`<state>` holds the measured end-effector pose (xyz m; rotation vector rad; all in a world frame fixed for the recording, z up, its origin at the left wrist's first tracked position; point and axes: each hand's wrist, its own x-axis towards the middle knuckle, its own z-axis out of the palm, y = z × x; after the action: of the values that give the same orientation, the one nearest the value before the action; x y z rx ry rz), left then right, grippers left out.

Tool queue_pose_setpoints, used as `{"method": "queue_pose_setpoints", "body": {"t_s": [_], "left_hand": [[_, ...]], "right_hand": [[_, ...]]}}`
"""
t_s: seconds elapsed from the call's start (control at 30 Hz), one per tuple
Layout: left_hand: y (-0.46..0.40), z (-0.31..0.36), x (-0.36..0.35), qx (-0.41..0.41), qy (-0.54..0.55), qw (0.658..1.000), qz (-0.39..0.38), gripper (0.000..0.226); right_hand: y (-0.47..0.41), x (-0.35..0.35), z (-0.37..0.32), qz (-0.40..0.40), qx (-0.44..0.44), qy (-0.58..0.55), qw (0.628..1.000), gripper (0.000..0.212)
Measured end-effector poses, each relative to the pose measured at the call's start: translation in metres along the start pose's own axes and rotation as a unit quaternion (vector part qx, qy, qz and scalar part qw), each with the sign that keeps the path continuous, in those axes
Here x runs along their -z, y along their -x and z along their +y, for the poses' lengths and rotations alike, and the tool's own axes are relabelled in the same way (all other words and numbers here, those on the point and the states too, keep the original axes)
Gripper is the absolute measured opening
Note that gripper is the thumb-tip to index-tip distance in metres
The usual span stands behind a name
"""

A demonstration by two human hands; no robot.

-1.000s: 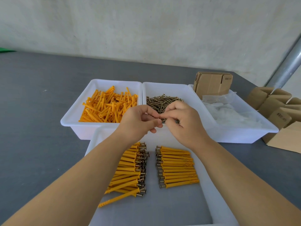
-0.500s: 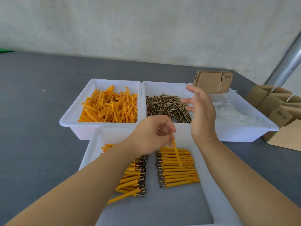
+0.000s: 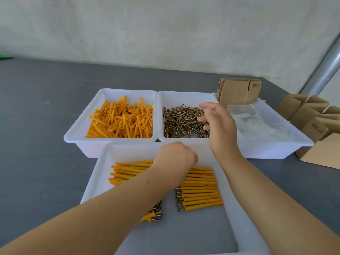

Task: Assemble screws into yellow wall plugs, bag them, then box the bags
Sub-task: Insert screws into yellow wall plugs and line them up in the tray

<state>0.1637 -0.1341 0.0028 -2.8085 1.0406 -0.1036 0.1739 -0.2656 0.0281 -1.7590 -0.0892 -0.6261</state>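
Yellow assembled plugs (image 3: pixel 200 188) partly under left hand (image 3: pixel 174 159) (fingers hidden), right hand (image 3: pixel 219 129) fingers spread.

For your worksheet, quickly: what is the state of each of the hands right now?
Left hand: over the near tray, knuckles up; grip cannot be told.
Right hand: open, holding nothing, above the screws.

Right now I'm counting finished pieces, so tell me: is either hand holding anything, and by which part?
The right hand is open over the screws, holding nothing. The left hand is knuckles-up over the finished plugs; what it holds cannot be told.
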Motion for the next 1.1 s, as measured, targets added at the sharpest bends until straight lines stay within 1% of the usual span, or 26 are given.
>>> {"method": "queue_pose_setpoints", "body": {"t_s": [0.1, 0.23, 0.3, 0.37, 0.4, 0.47, 0.53, 0.6, 0.67, 0.73, 0.77, 0.83, 0.87, 0.9, 0.97, 1.07, 1.1], "left_hand": [[0.001, 0.0, -0.001, -0.015, -0.006, 1.0, 0.009, 0.026], [0.001, 0.003, 0.0, -0.015, -0.003, 0.999, -0.043, 0.022], [0.001, 0.002, 0.003, -0.007, 0.001, 0.999, -0.049, 0.022], [0.0, -0.002, 0.008, 0.014, 0.03, 0.999, -0.027, 0.02], [0.001, -0.006, 0.01, 0.025, 0.058, 0.998, 0.007, 0.019], [0.004, -0.017, 0.016, 0.047, 0.137, 0.983, 0.109, 0.019], [0.009, -0.028, 0.02, 0.067, 0.221, 0.949, 0.213, 0.012], [0.011, -0.041, 0.02, 0.091, 0.261, 0.913, 0.299, 0.007], [0.01, -0.058, 0.016, 0.142, 0.272, 0.89, 0.338, 0.006], [0.008, -0.076, 0.007, 0.222, 0.238, 0.891, 0.317, 0.016], [0.008, -0.084, 0.002, 0.268, 0.22, 0.894, 0.284, 0.021], [0.01, -0.097, -0.004, 0.352, 0.2, 0.896, 0.184, 0.023], [0.011, -0.101, -0.005, 0.381, 0.193, 0.895, 0.13, 0.022], [0.011, -0.103, -0.006, 0.398, 0.187, 0.894, 0.082, 0.024], [0.009, -0.104, -0.006, 0.403, 0.178, 0.897, 0.016, 0.037], [0.007, -0.103, -0.005, 0.394, 0.169, 0.903, -0.035, 0.046], [0.007, -0.103, -0.005, 0.387, 0.168, 0.905, -0.043, 0.048]], "right_hand": [[0.0, -0.001, 0.001, -0.011, -0.001, 0.009, 1.0, 0.034], [0.001, -0.001, 0.003, -0.026, 0.006, 0.031, 0.999, 0.037], [0.0, 0.0, 0.005, -0.032, 0.003, 0.044, 0.999, 0.033], [-0.001, 0.001, 0.008, -0.033, -0.002, 0.06, 0.998, 0.025], [-0.002, 0.001, 0.01, -0.034, -0.005, 0.07, 0.997, 0.024], [-0.004, 0.002, 0.014, -0.036, -0.01, 0.091, 0.995, 0.023], [-0.007, 0.002, 0.018, -0.042, -0.017, 0.117, 0.992, 0.024], [-0.009, 0.001, 0.023, -0.052, -0.024, 0.14, 0.988, 0.026], [-0.01, -0.001, 0.026, -0.067, -0.032, 0.159, 0.984, 0.027], [-0.013, -0.003, 0.028, -0.081, -0.038, 0.186, 0.979, 0.028], [-0.015, -0.004, 0.029, -0.09, -0.042, 0.205, 0.974, 0.029], [-0.021, -0.009, 0.028, -0.13, -0.056, 0.268, 0.953, 0.027], [-0.025, -0.011, 0.028, -0.163, -0.066, 0.311, 0.934, 0.027], [-0.028, -0.014, 0.029, -0.199, -0.077, 0.353, 0.911, 0.027], [-0.035, -0.019, 0.027, -0.268, -0.098, 0.412, 0.865, 0.031], [-0.047, -0.029, 0.015, -0.358, -0.124, 0.439, 0.815, 0.038], [-0.051, -0.033, 0.01, -0.395, -0.133, 0.457, 0.785, 0.041]]}}
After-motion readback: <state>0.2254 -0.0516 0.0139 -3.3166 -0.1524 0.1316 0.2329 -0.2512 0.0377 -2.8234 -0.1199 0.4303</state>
